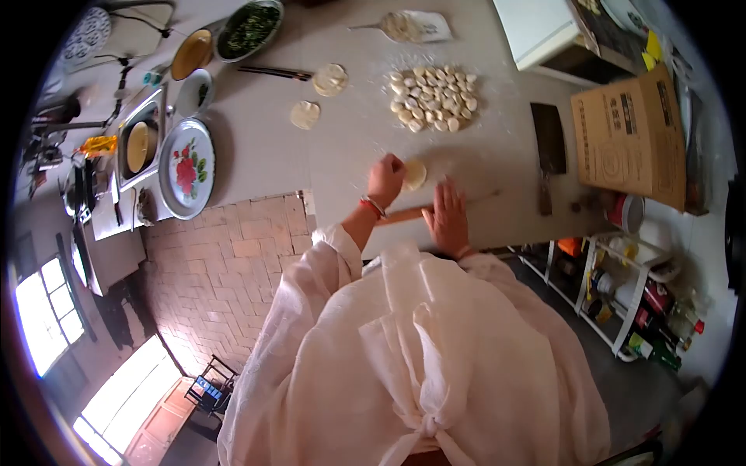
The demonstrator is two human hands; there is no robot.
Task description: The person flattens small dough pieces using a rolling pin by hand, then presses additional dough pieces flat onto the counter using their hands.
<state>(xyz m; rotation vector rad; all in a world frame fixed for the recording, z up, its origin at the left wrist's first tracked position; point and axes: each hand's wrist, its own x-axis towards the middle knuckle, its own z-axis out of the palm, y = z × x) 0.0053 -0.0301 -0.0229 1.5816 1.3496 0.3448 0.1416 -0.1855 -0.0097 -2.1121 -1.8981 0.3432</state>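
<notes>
My left hand [386,179], with a red band at the wrist, is closed at the left edge of a flat dough round [415,175]; its fingertips seem to hold that edge. My right hand [447,213] lies with its fingers stretched out over a wooden rolling pin [404,214], whose thin tip sticks out to the right. Many small dough pieces [434,99] sit on the floured table beyond my hands. Flat wrappers [330,79] lie to the left, with another single wrapper [305,115] nearer to me.
At the left are a flowered tray [186,168], a bowl of chopped greens [249,31], a yellow bowl [192,54] and chopsticks [276,73]. A flour scoop [404,26] lies at the back. A cleaver [549,138] and a cardboard box [629,136] are at the right.
</notes>
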